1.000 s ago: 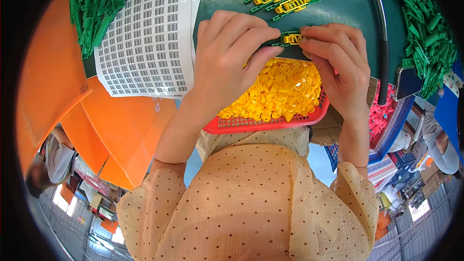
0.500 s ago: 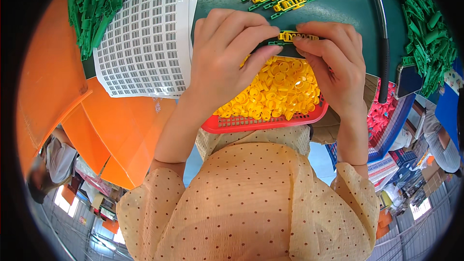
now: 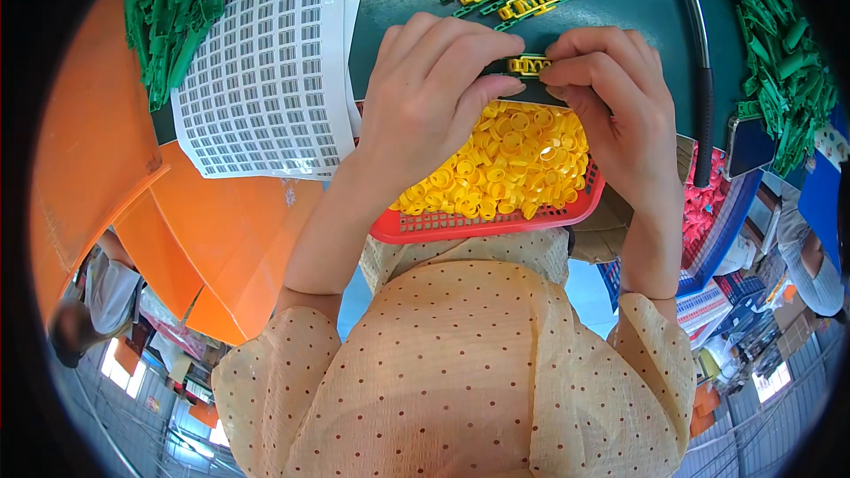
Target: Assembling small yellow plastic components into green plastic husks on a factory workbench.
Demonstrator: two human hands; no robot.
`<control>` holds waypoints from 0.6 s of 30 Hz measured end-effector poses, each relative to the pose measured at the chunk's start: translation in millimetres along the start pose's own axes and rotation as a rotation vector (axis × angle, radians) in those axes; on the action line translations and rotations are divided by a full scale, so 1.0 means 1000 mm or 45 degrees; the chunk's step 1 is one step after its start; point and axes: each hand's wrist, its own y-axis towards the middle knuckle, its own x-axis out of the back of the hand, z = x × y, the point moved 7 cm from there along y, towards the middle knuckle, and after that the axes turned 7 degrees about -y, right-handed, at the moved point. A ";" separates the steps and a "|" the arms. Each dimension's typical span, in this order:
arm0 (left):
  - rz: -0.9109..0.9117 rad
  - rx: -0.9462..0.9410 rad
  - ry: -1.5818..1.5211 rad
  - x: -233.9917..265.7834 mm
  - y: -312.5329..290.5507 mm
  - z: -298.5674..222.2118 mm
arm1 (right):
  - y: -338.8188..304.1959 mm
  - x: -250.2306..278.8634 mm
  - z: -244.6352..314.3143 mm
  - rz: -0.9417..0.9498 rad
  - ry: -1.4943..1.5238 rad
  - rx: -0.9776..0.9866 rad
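A small green casing [image 3: 516, 77] with a yellow toothed strip [image 3: 529, 65] in it is held just above the far edge of a red basket. My left hand [image 3: 421, 97] curves around its left end, thumb on the near side and index finger on the far side. My right hand [image 3: 615, 88] pinches the right end between thumb and fingers, hiding that part. Under my hands, the red plastic basket [image 3: 496, 230] holds many round yellow caps [image 3: 505, 159]. Beyond them on the dark green table lie several green casings with yellow strips [image 3: 531, 2].
A sheet of printed labels [image 3: 266, 71] lies to the left, beside a heap of green parts [image 3: 181, 22]. At right are a hammer [image 3: 702, 62], a phone [image 3: 751, 143] and more green parts [image 3: 788, 62]. An orange bin [image 3: 212, 239] stands left; a blue crate [image 3: 722, 243] holds pink pieces.
My right hand has slid slightly left and up along the piece, covering more of the yellow strip. My left fingers have shifted a little to the right.
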 end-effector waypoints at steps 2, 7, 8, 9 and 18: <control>0.032 0.017 0.009 -0.001 0.001 0.000 | 0.000 0.001 0.000 0.006 0.016 -0.021; 0.031 0.050 -0.008 -0.001 -0.002 0.001 | -0.001 0.000 0.003 -0.005 -0.019 -0.014; 0.031 0.049 -0.009 -0.001 -0.002 0.002 | -0.001 -0.001 0.004 -0.005 -0.020 -0.014; 0.027 -0.006 0.010 -0.001 -0.001 0.001 | -0.002 -0.001 0.005 -0.018 -0.057 0.001; 0.018 -0.114 0.115 -0.005 -0.003 -0.003 | -0.007 -0.005 0.011 -0.054 -0.170 0.034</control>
